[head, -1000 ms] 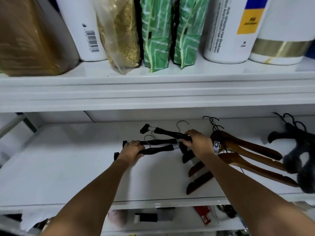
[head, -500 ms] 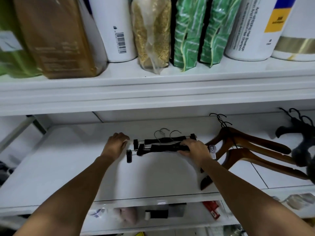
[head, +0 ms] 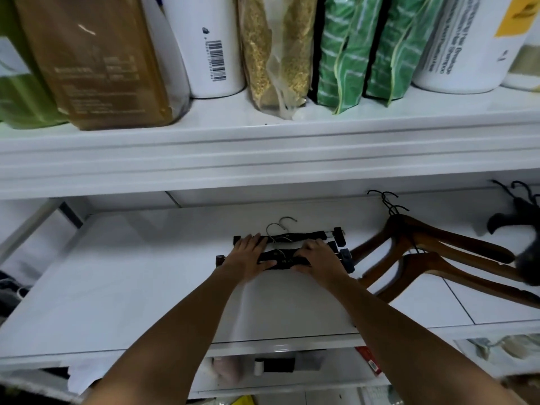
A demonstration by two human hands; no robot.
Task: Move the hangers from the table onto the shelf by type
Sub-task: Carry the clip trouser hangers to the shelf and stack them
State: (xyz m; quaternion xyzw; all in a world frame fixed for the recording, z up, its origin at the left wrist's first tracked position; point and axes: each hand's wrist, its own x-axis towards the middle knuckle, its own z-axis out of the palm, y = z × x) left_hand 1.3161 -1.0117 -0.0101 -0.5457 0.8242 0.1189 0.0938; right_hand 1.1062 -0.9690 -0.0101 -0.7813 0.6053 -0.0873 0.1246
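Several clip hangers (head: pixel 306 235) were apparently being aligned on the surface (head: pixel 131 287), left hand (head: pixel 249 257) flat upon them, right hand (head: pixel 320 257) fingers (head: pixel 309 248) curled over them; releasing seemed next.

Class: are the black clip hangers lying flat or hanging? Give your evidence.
Lying flat: the black clip hangers rest on the white shelf, left hand and right hand on them.

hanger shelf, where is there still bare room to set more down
Widest bare patch: the shelf left of the black clip hangers, out to its left end. A bare strip runs between them and the front edge. Crowded on the right: wooden hangers then dark fuzzy hangers lie close together.
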